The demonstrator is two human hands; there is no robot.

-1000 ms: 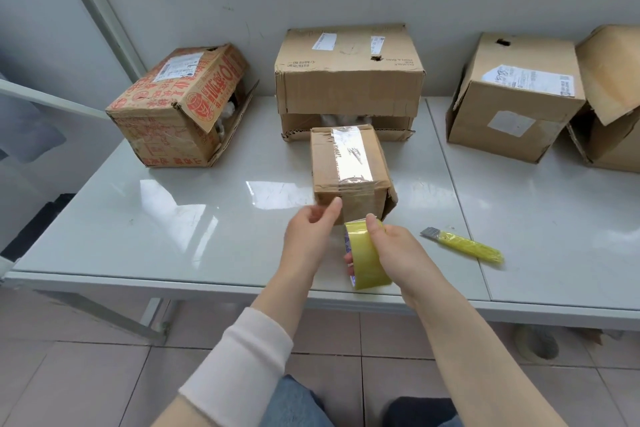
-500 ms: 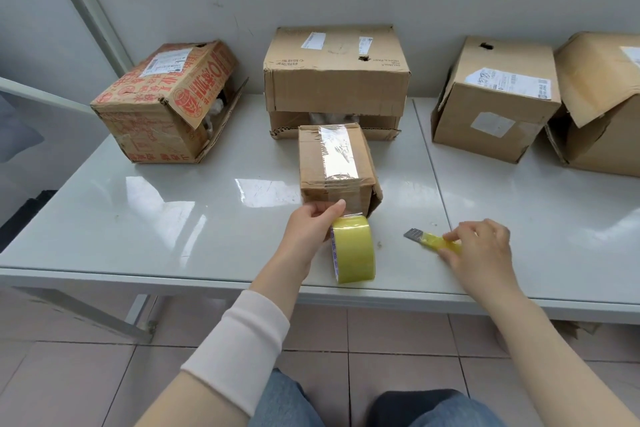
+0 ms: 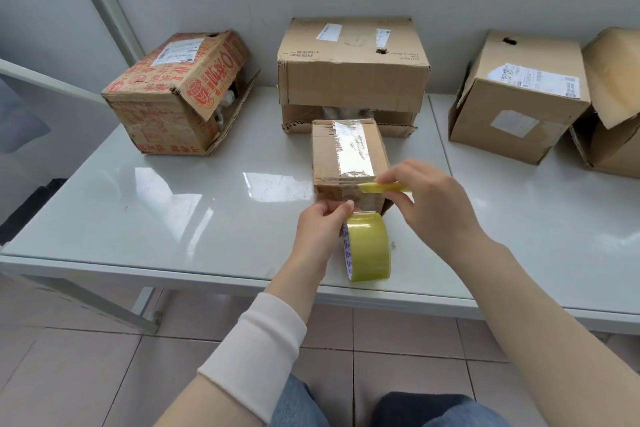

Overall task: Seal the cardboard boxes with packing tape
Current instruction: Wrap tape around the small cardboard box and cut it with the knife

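The small brown cardboard box (image 3: 325, 156) sits in the middle of the shiny white table (image 3: 173, 218), close to me. A shiny band of clear tape (image 3: 351, 149) runs down its top. The fat yellow roll of packing tape (image 3: 370, 248) stands on its edge just in front of the box.

My left hand (image 3: 322, 232) has its fingers curled. The thumb and finger pinch the loose strip of tape (image 3: 362, 211) low on the near side of the box, right above the roll. My right hand (image 3: 433, 208) is wrapped round the thin yellow plastic knife (image 3: 384, 187). The knife's tip points left, up by the top front edge of the box. I cannot tell if the blade is out.

I think this is the cutting step. The tape is on the box, and now it must come off the roll.

To do it well, I should hold the strip tight with the left hand so it does not flop or stick to itself. The knife needs to come down to the gap between the box and the roll. My left fingertips are very close to that spot, so I must cut away from them. One short, light cut is best, so I do not slice the cardboard. Then I should rub the cut end flat so it sticks.

The big brown cardboard box (image 3: 353, 80) just behind looks open at the front, so it may be next.
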